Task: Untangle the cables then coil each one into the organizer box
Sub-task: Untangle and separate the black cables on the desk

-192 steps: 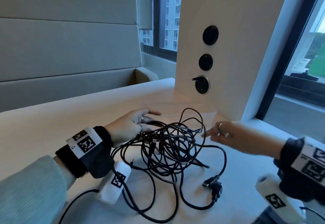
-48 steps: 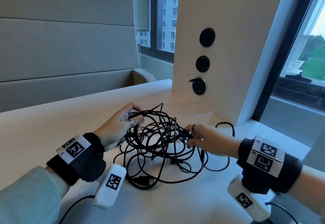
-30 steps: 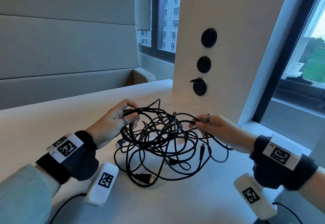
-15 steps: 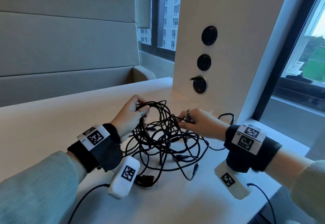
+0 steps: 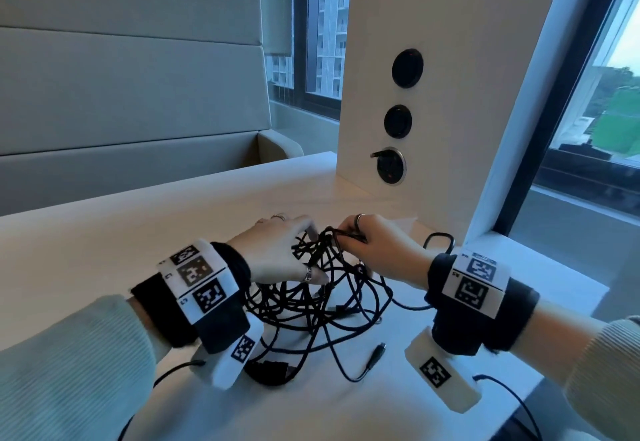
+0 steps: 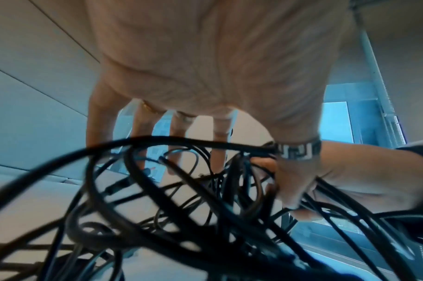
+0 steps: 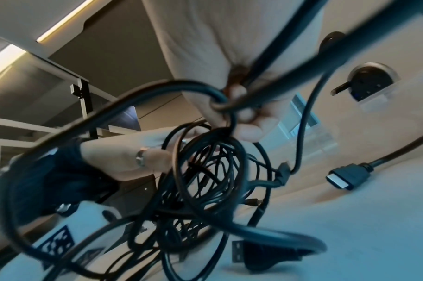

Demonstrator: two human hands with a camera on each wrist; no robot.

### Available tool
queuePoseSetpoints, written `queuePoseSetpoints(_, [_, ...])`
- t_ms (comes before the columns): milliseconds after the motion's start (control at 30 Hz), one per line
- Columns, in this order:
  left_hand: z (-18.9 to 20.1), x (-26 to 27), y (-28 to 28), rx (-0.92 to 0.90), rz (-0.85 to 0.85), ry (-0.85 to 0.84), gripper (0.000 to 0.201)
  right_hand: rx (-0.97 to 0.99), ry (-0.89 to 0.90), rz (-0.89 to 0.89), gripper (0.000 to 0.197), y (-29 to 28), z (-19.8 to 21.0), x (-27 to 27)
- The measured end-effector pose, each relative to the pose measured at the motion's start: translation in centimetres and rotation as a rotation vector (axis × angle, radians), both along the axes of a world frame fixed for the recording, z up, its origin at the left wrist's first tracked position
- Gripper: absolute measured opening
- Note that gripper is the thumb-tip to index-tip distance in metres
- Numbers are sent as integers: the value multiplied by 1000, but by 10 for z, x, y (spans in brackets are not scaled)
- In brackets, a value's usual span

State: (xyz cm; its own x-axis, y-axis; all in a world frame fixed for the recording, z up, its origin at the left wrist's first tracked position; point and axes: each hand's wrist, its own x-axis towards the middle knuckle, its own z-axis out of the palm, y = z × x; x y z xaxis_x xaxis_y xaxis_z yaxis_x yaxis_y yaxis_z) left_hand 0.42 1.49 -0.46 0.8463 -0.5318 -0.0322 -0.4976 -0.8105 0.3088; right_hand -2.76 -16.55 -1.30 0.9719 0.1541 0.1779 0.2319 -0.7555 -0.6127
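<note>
A tangle of several black cables point(image 5: 311, 305) lies on the white table point(image 5: 138, 232) between my hands. My left hand point(image 5: 294, 250) is spread over the tangle's left top, fingers point(image 6: 176, 144) straight, with its ringed thumb point(image 6: 299, 161) lying against some strands. My right hand point(image 5: 349, 238) pinches a cable loop point(image 7: 220, 102) at the top of the tangle and holds it lifted. A loose small plug point(image 5: 375, 359) trails toward me, and an HDMI plug point(image 7: 345, 176) lies on the table to the right. No organizer box is in view.
A white pillar with three round black sockets point(image 5: 393, 166) stands just behind the tangle. The table's right edge point(image 5: 571, 336) drops off beside a window. A padded grey bench point(image 5: 131, 149) runs behind the table on the left.
Both hands came together over the top of the tangle. My left hand let go of its strands and spread its fingers. My right hand still pinches a cable, now raised nearer the left hand.
</note>
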Motion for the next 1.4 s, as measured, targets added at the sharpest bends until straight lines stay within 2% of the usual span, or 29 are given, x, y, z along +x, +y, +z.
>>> queuePoseSetpoints(100, [1,1,-2,-55,-99,-7,34,-30,33,55,15,-1,6,-5])
queuePoseSetpoints(200, [-2,8,6,-184,-74,20,18,-158,147,108,25,-15,20,-13])
queuePoseSetpoints(267, [-7,14,13,-239,-37,17,17,-342,84,86,23,-30,30,-17])
queuePoseSetpoints(333, [-13,19,17,-331,-33,40,16,-494,-63,27,18,-44,37,-18])
queuePoseSetpoints(400, [-17,19,19,-412,-42,79,16,-527,-148,5,19,-48,39,-17])
queuePoseSetpoints(533, [-21,21,22,-504,2,136,16,-536,-173,83,29,-41,38,-13])
queuePoseSetpoints(600, [-21,21,25,-558,25,154,16,-552,-204,63,24,-40,43,-7])
queuePoseSetpoints(800, [-22,20,23,-497,16,162,19,-845,-323,-21,28,-24,31,13])
queuePoseSetpoints(933, [-24,19,19,-507,28,243,16,-539,-588,-40,26,-21,26,19])
queuePoseSetpoints(1000, [-24,16,13,-477,11,263,13,-442,-556,22,36,-12,23,20])
queuePoseSetpoints(1067, [-25,15,8,-414,-19,238,15,-456,-476,63,42,-3,16,19])
queuePoseSetpoints(1133, [-26,15,5,-397,-12,206,14,-492,-438,30,32,-2,8,21])
queuePoseSetpoints(1167, [-26,15,6,-418,9,197,13,-493,-441,-4,26,-4,6,20])
queuePoseSetpoints(1233, [-28,18,8,-509,59,212,15,-483,-529,-67,34,-8,5,12])
queuePoseSetpoints(1333, [-28,22,11,-738,138,275,17,-355,-845,-48,25,-9,7,-17])
queuePoseSetpoints(1367, [-27,24,13,-812,169,287,17,-299,-819,-13,27,-10,6,-27])
queuePoseSetpoints(1400, [-26,26,14,-872,194,303,17,-239,-680,19,34,-9,4,-37])
